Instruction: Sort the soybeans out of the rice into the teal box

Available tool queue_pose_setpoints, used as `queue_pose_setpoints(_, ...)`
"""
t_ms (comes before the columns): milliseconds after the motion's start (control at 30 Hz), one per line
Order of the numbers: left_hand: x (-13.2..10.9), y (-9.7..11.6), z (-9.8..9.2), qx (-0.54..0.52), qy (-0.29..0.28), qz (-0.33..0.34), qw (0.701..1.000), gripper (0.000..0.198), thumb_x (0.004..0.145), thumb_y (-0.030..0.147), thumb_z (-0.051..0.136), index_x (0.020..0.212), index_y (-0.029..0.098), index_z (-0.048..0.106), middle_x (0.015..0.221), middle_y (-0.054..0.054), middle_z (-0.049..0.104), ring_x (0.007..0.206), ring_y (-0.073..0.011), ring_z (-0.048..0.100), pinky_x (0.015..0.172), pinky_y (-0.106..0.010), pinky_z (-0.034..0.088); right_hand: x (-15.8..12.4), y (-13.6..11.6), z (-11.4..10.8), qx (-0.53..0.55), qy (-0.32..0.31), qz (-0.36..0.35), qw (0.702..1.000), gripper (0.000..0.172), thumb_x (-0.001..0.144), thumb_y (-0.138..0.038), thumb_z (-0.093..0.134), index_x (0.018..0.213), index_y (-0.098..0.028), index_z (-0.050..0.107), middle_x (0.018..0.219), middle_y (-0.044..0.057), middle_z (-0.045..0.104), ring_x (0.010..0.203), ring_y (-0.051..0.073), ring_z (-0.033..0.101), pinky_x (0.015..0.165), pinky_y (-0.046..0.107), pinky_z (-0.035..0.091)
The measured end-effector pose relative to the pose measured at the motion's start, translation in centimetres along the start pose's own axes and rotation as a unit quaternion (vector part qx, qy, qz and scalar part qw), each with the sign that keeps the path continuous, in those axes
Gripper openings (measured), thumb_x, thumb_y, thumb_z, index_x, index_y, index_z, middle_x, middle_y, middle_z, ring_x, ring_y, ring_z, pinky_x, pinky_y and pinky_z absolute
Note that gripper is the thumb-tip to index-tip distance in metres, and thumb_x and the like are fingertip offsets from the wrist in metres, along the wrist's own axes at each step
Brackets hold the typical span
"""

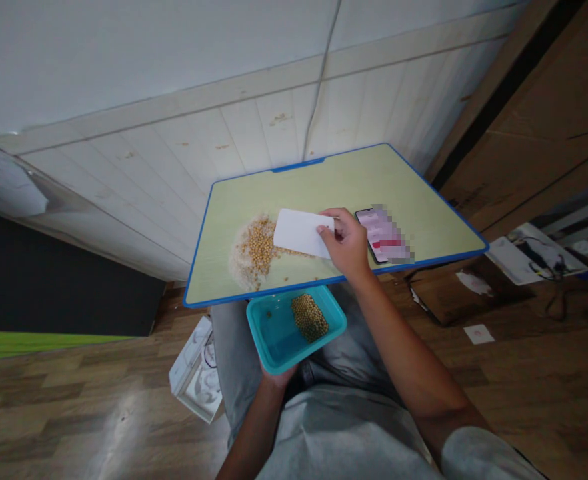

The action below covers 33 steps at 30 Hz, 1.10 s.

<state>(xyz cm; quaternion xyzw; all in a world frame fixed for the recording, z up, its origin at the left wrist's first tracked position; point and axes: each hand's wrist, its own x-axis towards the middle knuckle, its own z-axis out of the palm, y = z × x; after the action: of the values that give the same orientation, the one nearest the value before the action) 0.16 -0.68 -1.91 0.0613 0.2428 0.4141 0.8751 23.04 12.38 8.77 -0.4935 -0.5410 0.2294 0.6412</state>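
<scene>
My right hand (349, 243) pinches a white card (301, 232) by its right end, over the pale green table (344, 180). At the card's left end lies a pile of soybeans (260, 245), with white rice grains (241, 263) around them. More soybeans show along the card's lower edge. My left hand (278, 377) holds a turquoise plastic tray (274, 340) from underneath, just below the table's front edge; most of its fingers are hidden. Inside the tray, a heap of soybeans (310, 318) sits toward the right side.
A phone (381, 237) with its screen lit lies right of my right hand. The table has a blue rim and stands near a white panelled wall (174, 147). Cardboard boxes (539, 120) are stacked at the right. An open white box (199, 373) rests on the wooden floor at the left.
</scene>
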Motion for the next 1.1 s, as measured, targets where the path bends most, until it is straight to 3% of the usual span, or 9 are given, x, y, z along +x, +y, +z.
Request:
queue_pose_setpoints(100,0.2,-0.4,-2.6,-0.001,0.021,0.023,1.000,0.084,0.107,0.071,0.015,0.135,0.028,0.081,0.157,-0.001,0.069,0.172,-0.0242,0.023,0.142,-0.046,-0.002,0.0,0.1,0.0,0.000,0.021,-0.001,1.000,0.020,0.094,-0.029,0.068,0.114,-0.025,0.070,0.084,0.000,0.075,0.066,0.017,0.061,0.059,0.030,0.044)
queue_pose_setpoints(233,0.4,-0.5,-3.7,-0.004,0.017,0.027,0.999,0.086,0.107,0.070,0.013,0.134,0.026,0.081,0.156,-0.001,0.069,0.171,-0.0234,0.025,0.138,-0.044,-0.007,0.0,0.1,0.0,-0.011,-0.032,0.007,0.999,0.020,0.094,-0.028,0.068,0.114,-0.026,0.070,0.077,-0.002,0.071,0.061,0.016,0.056,0.058,0.030,0.042)
queue_pose_setpoints(467,0.3,-0.4,-3.5,-0.010,-0.004,0.031,0.999,0.084,0.107,0.070,0.014,0.143,0.025,0.076,0.168,-0.003,0.055,0.173,-0.0228,0.011,0.136,-0.046,-0.009,0.0,-0.1,0.0,-0.003,-0.017,0.008,1.000,0.019,0.094,-0.030,0.068,0.112,-0.025,0.070,0.079,-0.001,0.072,0.062,0.016,0.056,0.057,0.029,0.042)
queue_pose_setpoints(667,0.4,-0.5,-3.5,-0.010,-0.003,0.040,0.999,0.080,0.108,0.068,0.019,0.135,0.026,0.081,0.160,-0.005,0.064,0.173,-0.0247,0.010,0.138,-0.051,-0.004,-0.1,-0.1,-0.1,-0.003,-0.074,0.008,0.997,0.020,0.094,-0.032,0.070,0.112,-0.026,0.073,0.073,-0.002,0.068,0.060,0.016,0.055,0.056,0.030,0.041)
queue_pose_setpoints(867,0.5,-0.5,-3.0,-0.012,-0.010,0.032,0.999,0.083,0.107,0.072,0.017,0.142,0.026,0.076,0.167,-0.005,0.055,0.172,-0.0236,0.008,0.138,-0.050,-0.002,0.0,-0.2,-0.2,0.000,-0.077,0.006,0.997,0.020,0.092,-0.030,0.070,0.112,-0.025,0.073,0.073,-0.002,0.069,0.060,0.016,0.055,0.057,0.030,0.041)
queue_pose_setpoints(1100,0.4,-0.3,-3.2,-0.013,0.001,0.023,1.000,0.080,0.109,0.067,0.015,0.137,0.030,0.080,0.164,0.002,0.057,0.172,-0.0211,0.008,0.138,-0.049,-0.001,0.0,-0.6,-0.2,0.018,-0.091,0.016,0.996,0.020,0.092,-0.030,0.070,0.111,-0.024,0.072,0.077,-0.002,0.072,0.064,0.016,0.059,0.059,0.030,0.045)
